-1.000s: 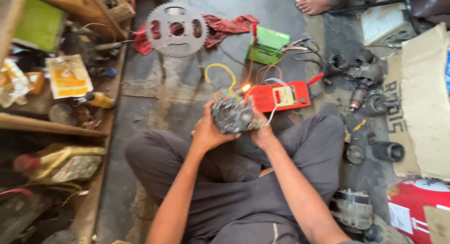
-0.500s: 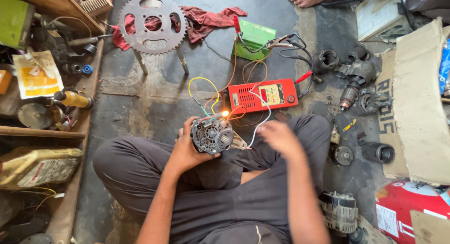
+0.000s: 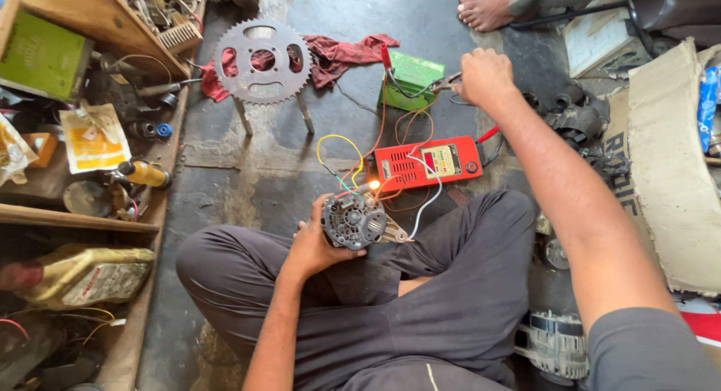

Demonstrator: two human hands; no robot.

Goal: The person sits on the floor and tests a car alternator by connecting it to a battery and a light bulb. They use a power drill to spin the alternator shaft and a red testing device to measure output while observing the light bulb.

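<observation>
The left hand (image 3: 315,244) gripped the alternator (image 3: 353,220) firmly; the right hand (image 3: 487,77) pinched a clamp (image 3: 444,83) at the green battery (image 3: 409,81), best kept off neighbouring metal.

A round, dark grey alternator (image 3: 353,220) with a vented, finned end face rests on the lap of a person seated cross-legged on a concrete floor, cupped from the left by the left hand (image 3: 312,244). Orange, white and green wires run from its top, where a small lamp glows. Further up the floor, by a green battery (image 3: 409,79), the right hand (image 3: 484,75) grips a black clamp (image 3: 448,81) at the battery's right edge, its cable trailing.
</observation>
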